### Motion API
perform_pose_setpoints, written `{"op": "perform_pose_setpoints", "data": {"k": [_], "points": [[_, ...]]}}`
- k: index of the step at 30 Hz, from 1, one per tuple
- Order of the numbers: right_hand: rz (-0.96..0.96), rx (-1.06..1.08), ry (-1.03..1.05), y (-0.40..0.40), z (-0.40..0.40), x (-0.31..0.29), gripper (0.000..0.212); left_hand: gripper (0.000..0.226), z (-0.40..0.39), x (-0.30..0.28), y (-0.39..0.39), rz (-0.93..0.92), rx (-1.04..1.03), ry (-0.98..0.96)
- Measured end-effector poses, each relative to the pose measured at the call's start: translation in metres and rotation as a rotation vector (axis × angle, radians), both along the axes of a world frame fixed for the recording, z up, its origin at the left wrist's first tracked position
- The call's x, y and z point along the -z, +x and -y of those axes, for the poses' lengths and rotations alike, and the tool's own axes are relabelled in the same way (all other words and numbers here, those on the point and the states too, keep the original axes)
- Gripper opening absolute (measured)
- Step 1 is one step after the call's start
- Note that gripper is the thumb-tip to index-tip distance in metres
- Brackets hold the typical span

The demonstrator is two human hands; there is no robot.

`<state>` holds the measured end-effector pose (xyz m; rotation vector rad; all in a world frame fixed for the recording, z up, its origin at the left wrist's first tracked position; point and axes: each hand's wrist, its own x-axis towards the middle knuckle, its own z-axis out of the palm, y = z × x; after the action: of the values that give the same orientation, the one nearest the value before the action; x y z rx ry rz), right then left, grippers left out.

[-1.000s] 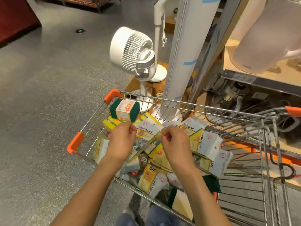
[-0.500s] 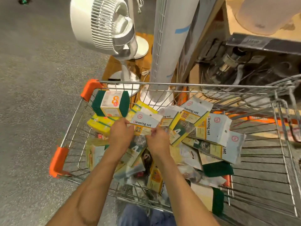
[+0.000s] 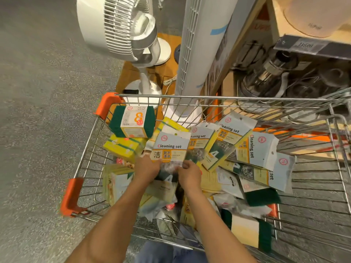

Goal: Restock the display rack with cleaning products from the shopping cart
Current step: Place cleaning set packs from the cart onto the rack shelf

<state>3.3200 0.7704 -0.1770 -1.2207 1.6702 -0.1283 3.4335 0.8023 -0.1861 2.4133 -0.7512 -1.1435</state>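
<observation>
We've got the left hand (image 3: 147, 168) and right hand (image 3: 190, 173) both pinching the lower edge of one Cleaning set pack (image 3: 170, 149) above the shopping cart (image 3: 209, 97) pile; slick film could slip or snag neighbouring packs.

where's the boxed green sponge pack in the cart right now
In the head view the sponge pack sits in the cart's far left corner, by the orange corner guard, resting on yellow sponge packs.
</observation>
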Motion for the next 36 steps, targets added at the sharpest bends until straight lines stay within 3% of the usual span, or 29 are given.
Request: {"op": "perform_pose_setpoints", "data": {"k": [6,8,11,17,22,29,36], "points": [[-0.032,-0.005,-0.240,-0.008,0.004,-0.038,0.034,0.027,-0.004,-0.034,-0.017,-0.067,-0.158,-0.146],[-0.021,-0.024,-0.329,-0.011,0.009,-0.053,0.033,0.015,-0.005,-0.054,-0.020,-0.089,-0.189,-0.212],[0.057,-0.011,-0.420,-0.015,0.014,-0.080,0.027,0.027,-0.008,-0.088,-0.026,-0.080,-0.246,-0.348],[0.291,-0.079,-0.495,-0.021,-0.001,-0.136,0.014,0.021,-0.041,-0.148,-0.040,0.032,-0.435,-0.511],[0.480,-0.298,-0.502,-0.012,-0.044,-0.172,0.010,0.027,-0.111,-0.186,-0.058,0.183,-0.701,-0.593],[0.695,-0.723,-0.388,-0.006,-0.158,-0.187,0.010,0.031,-0.247,-0.202,-0.098,0.385,-1.125,-0.557],[0.697,-1.193,-0.295,-0.034,-0.274,-0.170,0.007,0.042,-0.365,-0.171,-0.171,0.426,-1.565,-0.460]]}}
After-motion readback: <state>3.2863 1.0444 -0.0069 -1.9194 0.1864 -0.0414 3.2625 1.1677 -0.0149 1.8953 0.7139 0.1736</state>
